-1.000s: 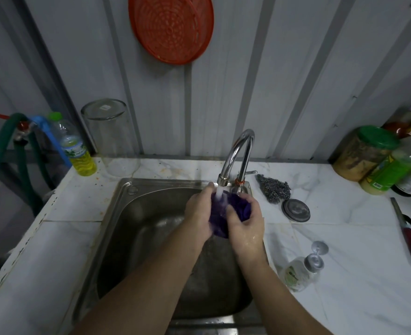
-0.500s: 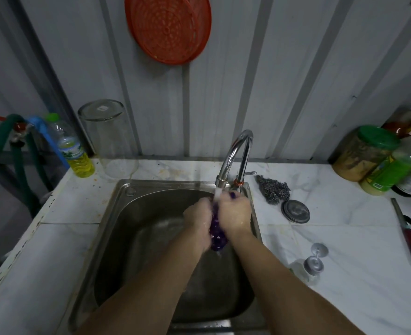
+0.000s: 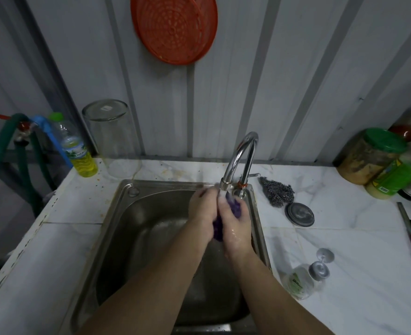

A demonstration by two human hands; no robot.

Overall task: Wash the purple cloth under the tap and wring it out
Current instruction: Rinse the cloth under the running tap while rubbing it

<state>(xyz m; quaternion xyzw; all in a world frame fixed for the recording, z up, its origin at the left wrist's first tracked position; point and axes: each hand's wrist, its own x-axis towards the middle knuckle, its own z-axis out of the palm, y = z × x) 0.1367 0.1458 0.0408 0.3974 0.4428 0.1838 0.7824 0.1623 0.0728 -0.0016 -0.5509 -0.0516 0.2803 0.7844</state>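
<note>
The purple cloth (image 3: 217, 227) is bunched between my two hands, right under the spout of the chrome tap (image 3: 242, 155), where water runs onto it. My left hand (image 3: 202, 209) presses it from the left and my right hand (image 3: 237, 226) grips it from the right; both are wet. Only a strip of cloth shows between the palms and above the right fingers. All this is over the back right of the steel sink (image 3: 124, 213).
A steel scourer (image 3: 277, 195) and a round metal lid (image 3: 299, 214) lie right of the tap. A soap pump bottle (image 3: 303, 279) lies near the sink's right rim. Jars (image 3: 368, 155) stand far right; a yellow-liquid bottle (image 3: 79, 151) and upturned glass (image 3: 112, 139) back left.
My hands opened the cloth a second ago, then closed it between the palms. Since then they have rubbed against each other, the right hand sliding lower and the left higher.
</note>
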